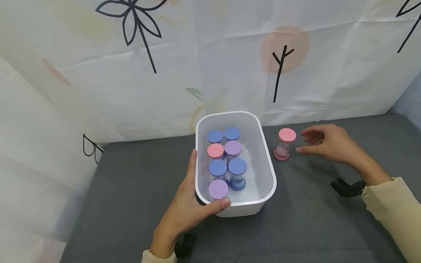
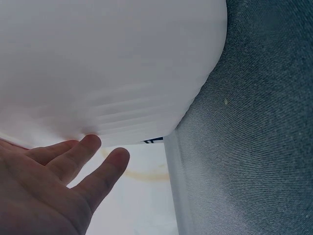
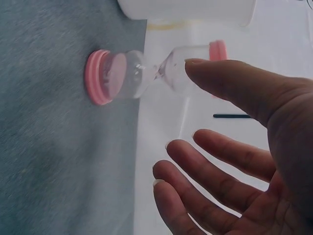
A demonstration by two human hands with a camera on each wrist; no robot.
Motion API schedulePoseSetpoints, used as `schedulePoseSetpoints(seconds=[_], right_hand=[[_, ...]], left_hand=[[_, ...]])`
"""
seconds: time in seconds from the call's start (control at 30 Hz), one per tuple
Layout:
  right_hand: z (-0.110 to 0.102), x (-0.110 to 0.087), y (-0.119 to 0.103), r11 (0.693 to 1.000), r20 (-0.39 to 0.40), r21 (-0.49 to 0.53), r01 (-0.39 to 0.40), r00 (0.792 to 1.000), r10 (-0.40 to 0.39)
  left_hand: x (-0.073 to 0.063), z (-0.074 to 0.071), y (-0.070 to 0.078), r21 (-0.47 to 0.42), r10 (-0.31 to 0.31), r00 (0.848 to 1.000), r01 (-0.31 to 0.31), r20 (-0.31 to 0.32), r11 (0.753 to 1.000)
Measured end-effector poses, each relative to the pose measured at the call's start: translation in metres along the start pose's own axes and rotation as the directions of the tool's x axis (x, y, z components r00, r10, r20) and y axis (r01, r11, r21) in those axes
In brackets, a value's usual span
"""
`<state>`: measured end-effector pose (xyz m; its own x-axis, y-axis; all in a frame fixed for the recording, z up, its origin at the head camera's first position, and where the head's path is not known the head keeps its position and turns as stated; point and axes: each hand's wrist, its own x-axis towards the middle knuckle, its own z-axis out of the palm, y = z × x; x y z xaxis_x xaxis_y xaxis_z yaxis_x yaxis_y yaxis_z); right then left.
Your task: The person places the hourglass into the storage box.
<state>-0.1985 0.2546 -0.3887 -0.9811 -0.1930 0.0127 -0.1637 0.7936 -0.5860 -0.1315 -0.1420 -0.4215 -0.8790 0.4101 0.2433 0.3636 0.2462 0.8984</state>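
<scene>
A white plastic box point(image 1: 264, 182) stands on the dark cloth with several small hourglasses in it, capped in blue point(image 1: 237, 166), purple point(image 1: 218, 189) and pink point(image 1: 215, 150). My left hand point(image 1: 186, 204) holds the box's near left corner, thumb over the front rim and fingers along the left wall; the left wrist view shows fingertips point(image 2: 90, 142) against the white side. Right of the box, a pink-capped hourglass point(image 1: 285, 143) stands upright on the cloth. Just right of it is my right hand point(image 1: 329, 144), fingers loosely bent and apart from the thumb, holding nothing. The right wrist view has this hourglass point(image 3: 156, 73) beyond the thumb.
Dark grey cloth point(image 1: 125, 215) covers the table. White printed fabric point(image 1: 227, 75) hangs along the back, with more fabric at the left and right sides. The box stands near the table's back edge. Inside it, the hourglasses occupy the left part.
</scene>
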Motion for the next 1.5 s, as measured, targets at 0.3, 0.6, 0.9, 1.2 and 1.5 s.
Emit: schedulePoseSetpoints(seconds=[0.3, 0.6, 0.9, 1.2, 1.5], right_hand=[[0.002, 0.014, -0.018, 0.999, 0.005, -0.003, 0.049, 0.999, -0.049], [0.005, 0.023, -0.024, 0.996, -0.005, 0.023, 0.091, 0.996, -0.091], [0.010, 0.032, -0.028, 0.995, -0.012, 0.011, 0.094, 0.995, -0.094], [0.013, 0.035, -0.028, 0.995, -0.025, 0.020, 0.096, 0.995, -0.095], [-0.005, 0.030, -0.038, 0.995, -0.032, 0.023, 0.098, 0.995, -0.097]], left_hand=[[0.001, 0.000, -0.001, 0.005, 0.015, 1.000, -0.015, 0.008, 1.000], [0.000, 0.001, 0.000, 0.016, 0.004, 1.000, -0.004, -0.001, 1.000], [0.000, 0.001, 0.000, 0.005, 0.011, 1.000, -0.011, 0.002, 1.000], [0.000, 0.001, -0.002, 0.002, 0.001, 1.000, -0.001, 0.001, 1.000], [0.000, 0.001, -0.002, 0.010, -0.004, 1.000, 0.005, -0.005, 1.000]])
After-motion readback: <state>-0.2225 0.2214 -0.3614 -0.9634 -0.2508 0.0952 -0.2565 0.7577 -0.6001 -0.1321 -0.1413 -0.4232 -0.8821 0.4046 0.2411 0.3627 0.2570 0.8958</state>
